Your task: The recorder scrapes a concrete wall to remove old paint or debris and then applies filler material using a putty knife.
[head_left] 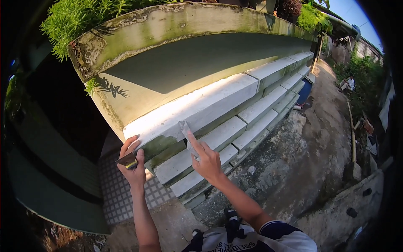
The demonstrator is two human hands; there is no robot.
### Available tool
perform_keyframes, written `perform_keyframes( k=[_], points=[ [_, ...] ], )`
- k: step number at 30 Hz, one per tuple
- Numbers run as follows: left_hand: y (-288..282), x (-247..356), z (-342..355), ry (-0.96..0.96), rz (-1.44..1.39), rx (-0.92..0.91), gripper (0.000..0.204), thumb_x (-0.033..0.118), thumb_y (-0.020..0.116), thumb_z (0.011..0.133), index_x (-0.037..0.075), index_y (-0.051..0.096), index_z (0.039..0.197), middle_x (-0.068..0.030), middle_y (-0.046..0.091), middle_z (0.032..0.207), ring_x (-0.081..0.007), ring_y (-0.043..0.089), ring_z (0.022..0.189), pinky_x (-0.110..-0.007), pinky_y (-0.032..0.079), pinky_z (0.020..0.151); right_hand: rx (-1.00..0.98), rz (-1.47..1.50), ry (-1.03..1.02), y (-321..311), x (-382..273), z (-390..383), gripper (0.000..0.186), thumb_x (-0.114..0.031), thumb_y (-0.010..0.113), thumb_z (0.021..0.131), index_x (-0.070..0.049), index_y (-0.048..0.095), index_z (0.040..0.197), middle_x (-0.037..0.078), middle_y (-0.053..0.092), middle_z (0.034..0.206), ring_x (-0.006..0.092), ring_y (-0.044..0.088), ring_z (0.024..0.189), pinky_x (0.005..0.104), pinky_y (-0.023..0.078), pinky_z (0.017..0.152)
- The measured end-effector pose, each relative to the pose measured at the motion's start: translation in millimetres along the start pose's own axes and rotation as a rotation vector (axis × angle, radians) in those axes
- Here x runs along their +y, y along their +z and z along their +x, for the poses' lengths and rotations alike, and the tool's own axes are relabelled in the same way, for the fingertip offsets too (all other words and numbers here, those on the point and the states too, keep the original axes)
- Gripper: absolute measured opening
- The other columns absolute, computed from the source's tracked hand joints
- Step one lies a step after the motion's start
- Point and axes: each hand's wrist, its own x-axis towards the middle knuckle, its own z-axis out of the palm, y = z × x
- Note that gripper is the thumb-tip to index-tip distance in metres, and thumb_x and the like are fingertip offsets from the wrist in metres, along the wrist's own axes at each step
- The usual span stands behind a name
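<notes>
My right hand (pixel 207 161) grips a narrow flat scraper (pixel 184 127) with a grey-white smeared blade, index finger stretched along it. The blade tip touches the front face of the top ledge (pixel 214 110), where a white coat meets bare greenish concrete (pixel 157 147). My left hand (pixel 134 166) is at the ledge's left end, fingertips against its edge. Between its thumb and fingers sits a dark, flat-edged piece with a yellow stripe (pixel 128 160), perhaps another scraper; its far part is hidden.
Lower stepped ledges (pixel 222 132) with white tops run away to the right. A mossy planter rim (pixel 189 23) overhangs above. Checkered tiles (pixel 121 197) lie at left, a concrete path (pixel 289 168) at right. A blue container (pixel 304 91) stands farther off; a person (pixel 347 83) sits beyond.
</notes>
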Motion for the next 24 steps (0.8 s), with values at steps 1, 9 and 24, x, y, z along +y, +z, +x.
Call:
perform_keyframes(
  k=[1,9,24],
  points=[
    [0,0,0,0.005,0.011,-0.004,0.027,0.014,0.066,0.092,-0.007,0.07,0.108,-0.0133,0.066,0.125,-0.0245,0.06,0.119,-0.039,0.044,0.104,0.016,-0.02,0.013,-2,5,1,0.087,0.002,0.069,0.077,-0.021,0.04,0.155,0.015,0.065,0.089,0.0388,0.064,0.072,0.0453,0.053,0.062],
    [-2,-2,2,0.063,0.045,-0.027,0.027,0.002,0.064,0.089,-0.007,0.067,0.114,-0.0117,0.067,0.125,-0.0204,0.064,0.113,-0.033,0.048,0.099,0.039,-0.017,0.031,-4,19,0,0.087,0.005,0.067,0.076,-0.021,0.041,0.155,0.016,0.067,0.093,0.0387,0.065,0.076,0.0451,0.053,0.064],
    [-1,2,1,0.021,0.01,0.023,0.024,0.004,0.066,0.086,-0.008,0.072,0.106,-0.0126,0.068,0.123,-0.0222,0.064,0.113,-0.035,0.047,0.1,0.034,0.11,0.181,-1,5,-12,0.07,0.009,0.064,0.083,-0.008,0.048,0.149,0.026,0.068,0.116,0.0429,0.067,0.103,0.0419,0.054,0.082]
  ],
)
